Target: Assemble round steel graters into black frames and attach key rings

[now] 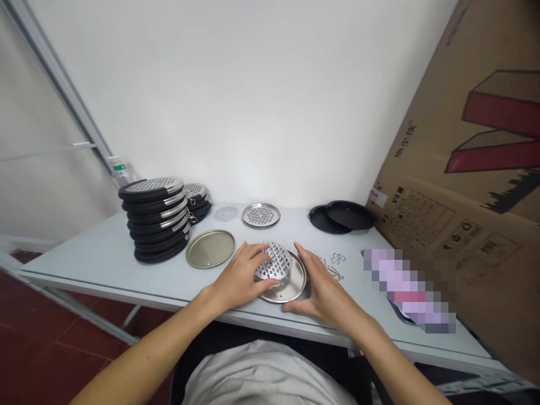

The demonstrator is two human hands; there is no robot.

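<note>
My left hand [248, 271] grips a round perforated metal disc [274, 261] with raised holes, like a grater plate. It is held tilted above a round, shallow metal dish [291, 292] near the table's front edge. On the dish's right side, my right hand [318, 284] is curved with thumb and fingers apart; whether it touches the rim I cannot tell. Left of my hands lies a greenish round metal dish [211, 249]. Behind them is another metal dish with a perforated disc in it [261, 215], beside a loose perforated disc [226, 213].
A tall stack of black-rimmed graters [156, 225] stands at left, a shorter stack [198, 202] behind it. Black round trays [350, 216] overlap at the back right. Small metal rings [337, 259] lie right of my hands, near a blurred-out flat object [409, 292] and a large cardboard box [455, 225].
</note>
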